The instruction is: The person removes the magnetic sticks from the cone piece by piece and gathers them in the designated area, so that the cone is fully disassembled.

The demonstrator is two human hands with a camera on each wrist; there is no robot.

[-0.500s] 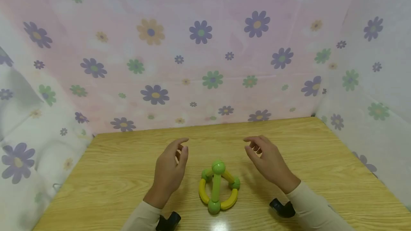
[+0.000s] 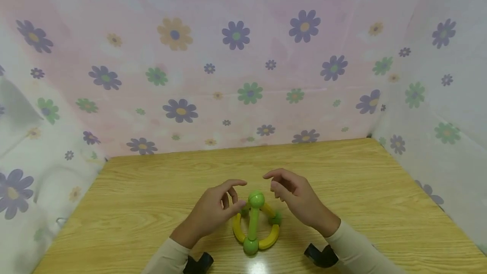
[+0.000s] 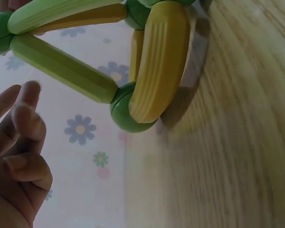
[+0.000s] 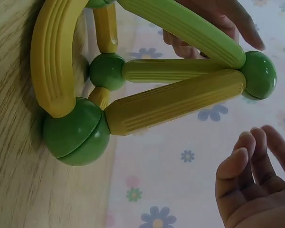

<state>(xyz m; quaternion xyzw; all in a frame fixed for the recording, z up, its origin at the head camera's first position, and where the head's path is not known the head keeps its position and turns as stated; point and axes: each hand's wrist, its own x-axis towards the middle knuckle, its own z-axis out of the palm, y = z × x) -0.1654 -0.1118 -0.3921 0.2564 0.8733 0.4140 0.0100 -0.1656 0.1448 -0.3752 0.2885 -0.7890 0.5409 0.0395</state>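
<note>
Vs. ½ sec ago, both hands have come in twd the toy (image 2: pixel 253 225); gap btwn them much narrower. L hand (image 2: pixel 214 208) has swung inward, its fingers now pointing across rather than fwd, & its thumb tip overlaps the toy's edge in head view, just beside the top ball (image 2: pixel 256 199). R hand (image 2: pixel 300 200) shifted in too, fingertips now near the top ball, on the far R side.

Grip: both hands loose, fingers softly bent w/ a wide gap btwn thumb & fingers, nothing held. Wrist views show clear space btwn each hand's fingers & the toy.

Toy itself: approx. same spot on the wood table (image 2: pixel 152 189), near edge, btwn the hands. Same build as before: curved yellow pieces (image 4: pixel 52 61) ringed at the base w/ green balls btwn, straight bars (image 4: pixel 175 102) (green & yellow) leaning up to the top ball.

Head view has tilted a touch, so flowers on the cloth (image 2: pixel 209 109) sit slightly further L. Black wrist pcs: R one (image 2: pixel 321 256) came inward w/ its arm, L one (image 2: pixel 198 263) abt. where it was. Sleeves (image 2: pixel 359 244) beige.
</note>
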